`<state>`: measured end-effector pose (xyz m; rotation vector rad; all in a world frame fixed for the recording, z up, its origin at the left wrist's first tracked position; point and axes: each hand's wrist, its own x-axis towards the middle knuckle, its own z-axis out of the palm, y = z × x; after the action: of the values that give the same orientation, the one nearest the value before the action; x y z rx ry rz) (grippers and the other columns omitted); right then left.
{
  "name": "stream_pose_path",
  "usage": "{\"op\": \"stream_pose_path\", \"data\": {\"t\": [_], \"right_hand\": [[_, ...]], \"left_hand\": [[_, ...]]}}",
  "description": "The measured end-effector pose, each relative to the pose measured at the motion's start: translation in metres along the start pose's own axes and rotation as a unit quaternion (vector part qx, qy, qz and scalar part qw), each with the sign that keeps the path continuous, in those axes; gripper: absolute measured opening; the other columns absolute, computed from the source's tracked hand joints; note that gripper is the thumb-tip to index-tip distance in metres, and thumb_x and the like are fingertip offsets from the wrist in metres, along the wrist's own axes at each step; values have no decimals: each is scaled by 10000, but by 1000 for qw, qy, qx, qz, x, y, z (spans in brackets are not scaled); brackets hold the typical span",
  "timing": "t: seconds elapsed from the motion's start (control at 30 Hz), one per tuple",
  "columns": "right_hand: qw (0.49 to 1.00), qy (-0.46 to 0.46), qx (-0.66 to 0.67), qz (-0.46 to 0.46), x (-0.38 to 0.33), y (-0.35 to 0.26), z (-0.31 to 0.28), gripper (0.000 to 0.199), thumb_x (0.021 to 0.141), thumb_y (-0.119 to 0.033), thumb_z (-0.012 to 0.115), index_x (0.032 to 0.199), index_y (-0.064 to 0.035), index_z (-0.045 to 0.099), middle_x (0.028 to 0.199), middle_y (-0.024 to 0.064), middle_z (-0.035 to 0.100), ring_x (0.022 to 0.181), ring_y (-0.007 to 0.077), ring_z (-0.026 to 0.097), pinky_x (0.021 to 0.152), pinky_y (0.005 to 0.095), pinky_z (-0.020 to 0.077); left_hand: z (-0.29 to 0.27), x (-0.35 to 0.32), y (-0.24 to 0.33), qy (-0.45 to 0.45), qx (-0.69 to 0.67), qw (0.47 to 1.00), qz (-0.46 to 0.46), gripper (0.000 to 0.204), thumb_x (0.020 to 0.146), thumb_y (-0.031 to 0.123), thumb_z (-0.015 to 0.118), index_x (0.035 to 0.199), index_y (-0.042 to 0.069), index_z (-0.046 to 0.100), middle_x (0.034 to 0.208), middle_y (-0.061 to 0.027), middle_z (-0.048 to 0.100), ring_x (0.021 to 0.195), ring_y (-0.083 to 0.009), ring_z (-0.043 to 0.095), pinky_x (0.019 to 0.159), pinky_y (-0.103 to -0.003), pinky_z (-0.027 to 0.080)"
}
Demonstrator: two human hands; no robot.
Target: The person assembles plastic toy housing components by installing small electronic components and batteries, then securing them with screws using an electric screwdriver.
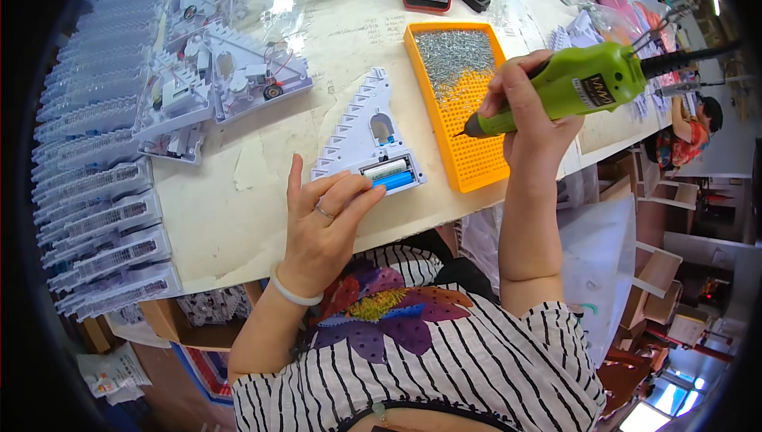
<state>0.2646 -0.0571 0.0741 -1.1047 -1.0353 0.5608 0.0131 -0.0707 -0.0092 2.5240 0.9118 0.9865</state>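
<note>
Head view: left hand (321,222), fingers loose, presses the white stepped plastic part (367,137) near the table edge (262,253), right hand (528,115) grips green electric screwdriver (567,87) over orange screw tray (460,107), bare tabletop between part and tray.

Head fisheye camera, looking down, close over worktable (238,218).

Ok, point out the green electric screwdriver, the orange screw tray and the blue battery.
green electric screwdriver (583,87), head view, its body.
orange screw tray (476,164), head view, bare perforated part.
blue battery (394,180), head view, its side.
</note>
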Motion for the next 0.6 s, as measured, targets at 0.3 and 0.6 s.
{"op": "stream_pose_path", "data": {"t": [0.3, 0.6], "right_hand": [[1000, -11, -8, 23, -3, 3, 11, 63, 931, 32, 676, 962, 29, 620, 798, 112, 673, 594, 156, 650, 544, 262, 538], [999, -16, 13, -35, 0, -31, 12, 108, 953, -11, 652, 1022, 2, 571, 802, 124, 641, 562, 149, 600, 514, 257, 506]], "left_hand": [[-1, 2, 3, 5, -4, 1000, -2, 333, 785, -24, 768, 1090, 110, 773, 1095, -4, 678, 1043, -226, 627, 1218, -585, 268], [-21, 28, 19, 25, -43, 998, -46, 392, 737, 107, 868, 1115, 117, 764, 1343, -104, 621, 1332, -364, 515, 1212, -600, 249]]}}
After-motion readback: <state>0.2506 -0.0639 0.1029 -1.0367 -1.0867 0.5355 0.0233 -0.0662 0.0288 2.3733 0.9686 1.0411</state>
